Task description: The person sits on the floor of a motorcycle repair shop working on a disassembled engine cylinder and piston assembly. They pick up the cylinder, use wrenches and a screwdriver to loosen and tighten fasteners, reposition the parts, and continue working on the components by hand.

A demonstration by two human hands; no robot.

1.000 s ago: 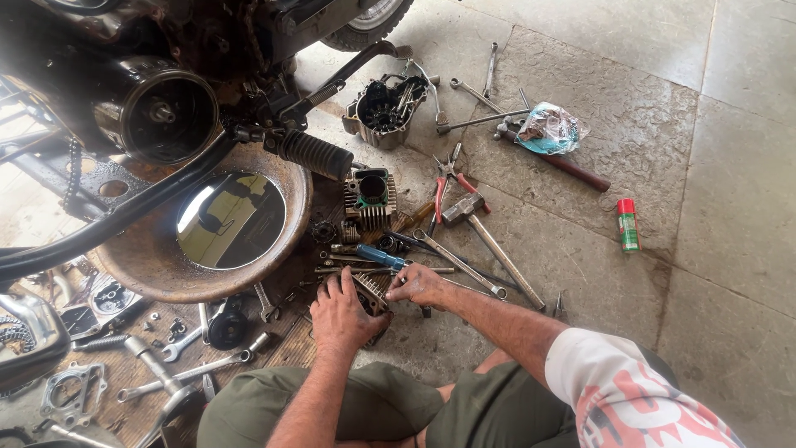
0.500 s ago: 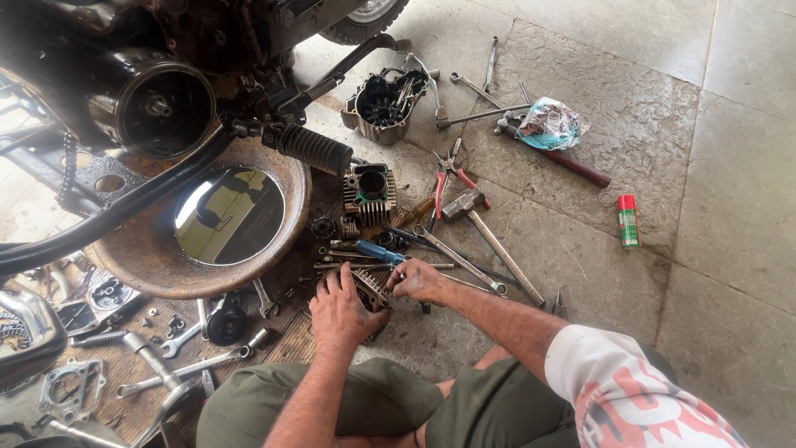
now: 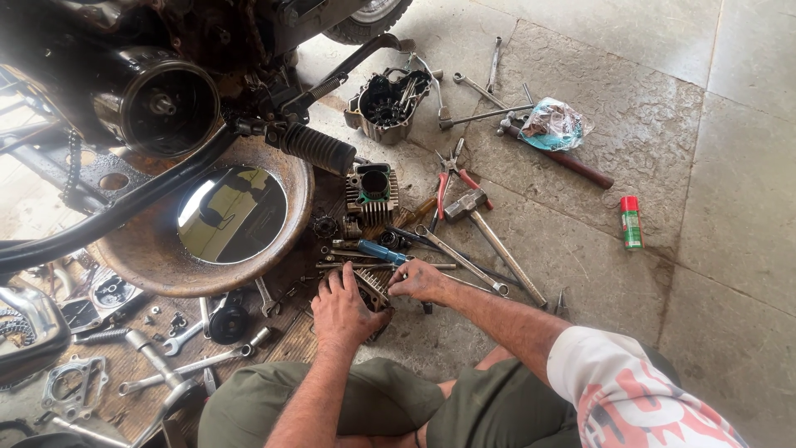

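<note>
Finned grey metal engine part (image 3: 372,286) gripped between both hands on floor, below oil pan (image 3: 149,257).
Left hand (image 3: 342,309) clamped on near side, right hand (image 3: 419,280) pinching far edge. Stripped off engine already; refit apparently pending. Fins run left-right; long axis unclear. Second finned cylinder (image 3: 371,192) upright beyond pan's right rim, bore up.

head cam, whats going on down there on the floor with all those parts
A person sits on the concrete floor beside a stripped motorcycle, with both hands on a finned engine part. The left hand cups its side and the right hand works at its top edge. Around them lie a finned cylinder, a hammer, red-handled pliers, spanners, and a round pan of dark oil. A small spray can stands apart.
</note>
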